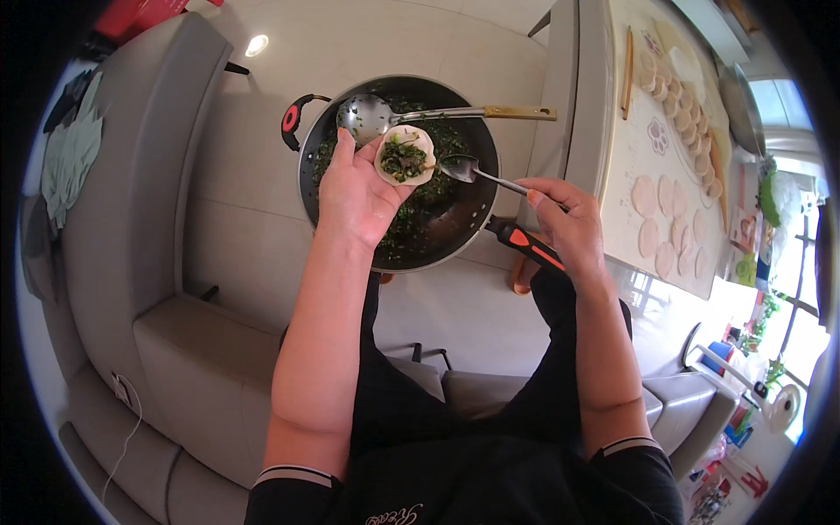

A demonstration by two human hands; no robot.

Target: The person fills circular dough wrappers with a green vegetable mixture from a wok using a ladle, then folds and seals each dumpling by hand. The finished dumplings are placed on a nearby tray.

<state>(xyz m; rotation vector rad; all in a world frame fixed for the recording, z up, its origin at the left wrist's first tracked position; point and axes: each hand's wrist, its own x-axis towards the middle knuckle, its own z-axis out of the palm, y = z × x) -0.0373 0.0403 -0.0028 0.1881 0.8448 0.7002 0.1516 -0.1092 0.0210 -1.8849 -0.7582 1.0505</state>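
My left hand [361, 187] is palm up, a round dough wrapper [426, 146] resting on its fingers. Chopped green filling [401, 161] lies in the middle of that wrapper. In my right hand [567, 220] is the handle of a metal spoon [461, 168], its bowl just beside the wrapper's right edge. Below both is a dark wok [487, 197] with more chopped green filling [410, 223] inside. A large metal ladle [364, 118] with a wooden handle lies across the wok, partly behind my left fingers.
The table [590, 98] at the right bears a mat with flat dough rounds [646, 197], rows of folded dumplings [682, 118] and a thin wooden stick [627, 72]. The wok's long handle [531, 246] points towards my right forearm. A grey sofa [151, 131] stands at the left.
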